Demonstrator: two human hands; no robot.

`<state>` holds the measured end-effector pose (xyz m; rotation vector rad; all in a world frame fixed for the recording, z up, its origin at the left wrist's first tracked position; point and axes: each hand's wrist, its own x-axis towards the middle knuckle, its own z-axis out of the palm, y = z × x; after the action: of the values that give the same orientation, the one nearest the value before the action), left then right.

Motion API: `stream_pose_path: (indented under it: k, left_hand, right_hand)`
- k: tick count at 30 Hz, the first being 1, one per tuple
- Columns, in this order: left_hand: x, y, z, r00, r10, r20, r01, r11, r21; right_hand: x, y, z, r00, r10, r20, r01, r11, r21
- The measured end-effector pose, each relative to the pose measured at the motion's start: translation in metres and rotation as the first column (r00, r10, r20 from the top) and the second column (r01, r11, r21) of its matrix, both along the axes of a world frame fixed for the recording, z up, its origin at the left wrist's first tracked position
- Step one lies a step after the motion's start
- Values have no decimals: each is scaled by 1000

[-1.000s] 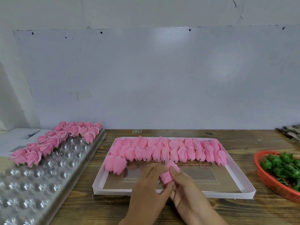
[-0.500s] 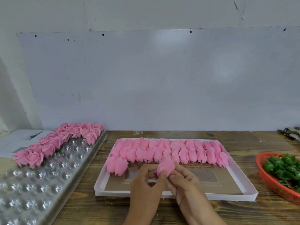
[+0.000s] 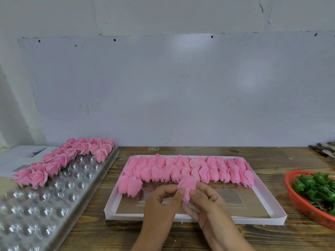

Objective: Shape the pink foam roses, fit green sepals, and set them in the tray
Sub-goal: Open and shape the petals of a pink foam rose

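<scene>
Since a moment ago you've turned the rose bud (image 3: 186,187) point-down. Your left hand (image 3: 161,209) and right hand (image 3: 208,209) both pinch it above the white box (image 3: 261,220).

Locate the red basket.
In the head view, the red basket sits on the wooden table at the far right edge, right of the white box, with green sepals inside it.
</scene>
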<state>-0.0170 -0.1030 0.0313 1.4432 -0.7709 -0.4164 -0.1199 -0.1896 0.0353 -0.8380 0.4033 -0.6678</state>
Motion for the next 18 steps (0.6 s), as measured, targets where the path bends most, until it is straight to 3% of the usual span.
stream_pose_path:
  k: [10, 14, 18]
  left_hand:
    - [9, 5, 4, 952, -231, -201, 223, 973, -66]
    - [8, 11, 10, 893, -424, -153, 417, 906, -79]
    - [8, 15, 11, 870, -486, -78, 482, 874, -69]
  right_hand:
    - [-8, -2, 14, 972, 217, 85, -225, 969, 105]
    - [-10, 0, 16, 918, 372, 137, -390, 908, 152]
    - [-9, 7, 16, 839, 516, 174, -544, 810, 219]
